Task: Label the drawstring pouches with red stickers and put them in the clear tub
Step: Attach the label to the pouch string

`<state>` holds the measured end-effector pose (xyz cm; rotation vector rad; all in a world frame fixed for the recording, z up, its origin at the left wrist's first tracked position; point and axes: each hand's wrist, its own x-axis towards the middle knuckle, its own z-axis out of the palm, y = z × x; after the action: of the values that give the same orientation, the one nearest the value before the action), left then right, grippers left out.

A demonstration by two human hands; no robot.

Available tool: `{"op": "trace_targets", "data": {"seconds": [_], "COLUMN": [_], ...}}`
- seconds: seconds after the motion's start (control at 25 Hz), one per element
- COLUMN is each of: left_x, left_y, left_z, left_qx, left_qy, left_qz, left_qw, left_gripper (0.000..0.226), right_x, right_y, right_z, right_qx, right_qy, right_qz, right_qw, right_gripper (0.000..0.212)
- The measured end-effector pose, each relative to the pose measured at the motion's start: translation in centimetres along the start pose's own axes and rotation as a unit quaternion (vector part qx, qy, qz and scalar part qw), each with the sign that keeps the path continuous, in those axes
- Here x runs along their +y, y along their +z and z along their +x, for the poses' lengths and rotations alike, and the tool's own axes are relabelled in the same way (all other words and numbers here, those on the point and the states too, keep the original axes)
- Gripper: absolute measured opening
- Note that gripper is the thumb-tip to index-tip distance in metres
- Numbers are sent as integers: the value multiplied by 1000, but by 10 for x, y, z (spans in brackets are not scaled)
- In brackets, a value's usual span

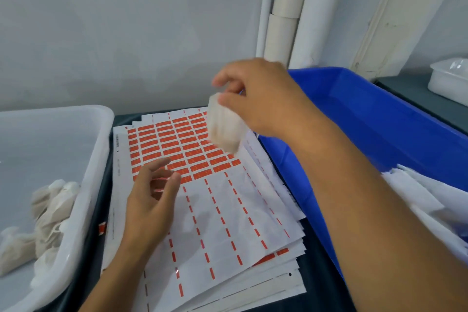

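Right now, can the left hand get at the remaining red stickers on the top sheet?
Probably yes. The left hand hovers open just over the red stickers, nothing between. The right hand holds a pouch above the sheet's far end.

A plain pale grey wall [114,28] fills the view from nine to twelve o'clock, evenly lit and without hard shadows. At one o'clock, white pipes [286,10] run down a corner beside a cream door frame [379,23] with scuffed paint. The dark tabletop [415,91] shows at three o'clock, below the wall.
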<state>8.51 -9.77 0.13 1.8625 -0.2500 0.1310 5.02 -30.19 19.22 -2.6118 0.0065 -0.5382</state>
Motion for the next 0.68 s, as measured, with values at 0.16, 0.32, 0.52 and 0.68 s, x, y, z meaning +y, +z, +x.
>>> {"op": "trace_targets", "data": {"seconds": [0.16, 0.32, 0.52, 0.68], "left_x": [7, 3, 0, -3], "left_y": [-10, -11, -8, -9], "left_z": [-4, 0, 2, 6], "left_qx": [-56, -77, -12, 35], "left_qy": [75, 33, -33, -99], "left_qz": [-169, -150, -138, -170], "left_qw": [981, 985, 990, 980], "left_gripper": [47, 39, 36, 28], "right_x": [-8, 6, 30, 46], "right_y": [67, 120, 148, 161], "right_z": [-11, -21, -27, -36], "right_qx": [-110, -120, -125, -119], "right_qy": [-7, 0, 60, 58], "right_qz": [133, 187, 313, 329], "right_qw": [985, 975, 940, 935], "right_gripper": [12, 10, 22, 22]}}
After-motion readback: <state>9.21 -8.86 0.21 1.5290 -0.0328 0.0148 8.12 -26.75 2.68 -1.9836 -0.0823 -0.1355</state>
